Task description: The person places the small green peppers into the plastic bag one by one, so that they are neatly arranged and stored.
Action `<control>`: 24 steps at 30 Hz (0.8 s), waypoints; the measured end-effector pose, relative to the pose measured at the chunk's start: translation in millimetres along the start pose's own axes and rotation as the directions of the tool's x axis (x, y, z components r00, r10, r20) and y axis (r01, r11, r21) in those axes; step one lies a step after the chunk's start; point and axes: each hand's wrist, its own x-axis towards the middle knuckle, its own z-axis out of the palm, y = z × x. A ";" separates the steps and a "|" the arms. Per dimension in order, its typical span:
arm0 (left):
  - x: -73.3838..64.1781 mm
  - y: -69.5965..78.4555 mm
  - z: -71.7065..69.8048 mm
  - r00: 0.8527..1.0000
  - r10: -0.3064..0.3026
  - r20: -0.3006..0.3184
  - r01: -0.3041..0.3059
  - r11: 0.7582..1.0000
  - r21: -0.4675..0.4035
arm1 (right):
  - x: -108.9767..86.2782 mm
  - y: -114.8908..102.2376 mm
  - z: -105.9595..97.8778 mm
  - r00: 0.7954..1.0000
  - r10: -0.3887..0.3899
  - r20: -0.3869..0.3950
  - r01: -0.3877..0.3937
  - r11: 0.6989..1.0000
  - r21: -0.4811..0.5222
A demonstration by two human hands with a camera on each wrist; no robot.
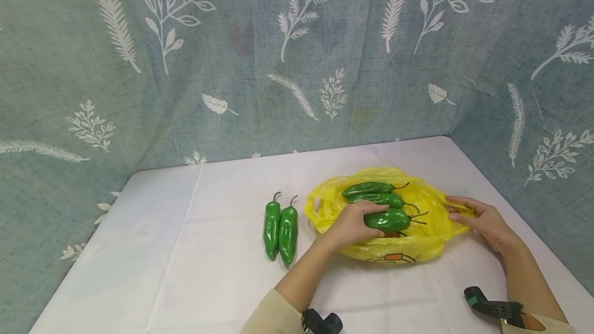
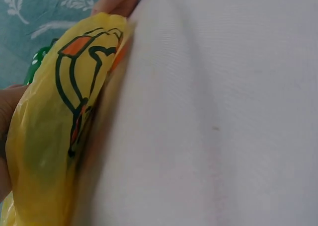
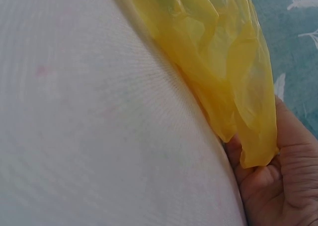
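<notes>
A yellow plastic bag [image 1: 433, 241] lies spread on the right part of the table, with several glossy green peppers [image 1: 368, 188] on it. My left hand [image 1: 351, 227] reaches over the bag's near left side. Its fingers and thumb grip the blunt end of the nearest green pepper [image 1: 392, 219], whose stem points right. At the bag's right end, my right hand [image 1: 484, 223] pinches the yellow plastic between thumb and fingers. In the right wrist view, the gathered bag corner [image 3: 258, 141] sits in that pinch. The left wrist view shows mostly the bag's printed side [image 2: 49, 121].
Two more green peppers [image 1: 280, 228] lie side by side left of the bag, stems away from me. A white cloth covers the table [image 1: 223, 282]. Grey-green leaf-patterned fabric [image 1: 260, 117] hangs behind and along both sides.
</notes>
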 end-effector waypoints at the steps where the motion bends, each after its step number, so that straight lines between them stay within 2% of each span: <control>1: 0.0 -1.6 1.7 1.000 -0.003 -0.004 0.003 1.000 -0.004 | 0.2 -0.2 0.3 1.000 -0.001 0.000 0.001 1.000 0.004; 9: -2.7 -9.7 9.2 1.000 -0.009 0.015 0.009 1.000 -0.013 | 1.2 -2.4 1.0 1.000 0.028 0.008 -0.028 0.999 -0.018; 13: -2.6 -10.8 12.3 1.000 -0.002 0.027 0.003 1.000 -0.006 | 0.9 -1.0 0.9 1.000 0.018 -0.005 -0.018 0.999 -0.040; 19: -4.0 -11.2 16.4 0.998 -0.009 0.067 0.005 0.998 0.063 | 0.5 0.6 1.4 1.000 -0.007 -0.015 0.006 1.000 -0.030; 24: -5.2 -10.7 17.6 0.998 -0.005 0.059 0.000 0.997 0.080 | 0.1 1.3 2.0 1.000 -0.011 -0.018 0.011 1.000 -0.012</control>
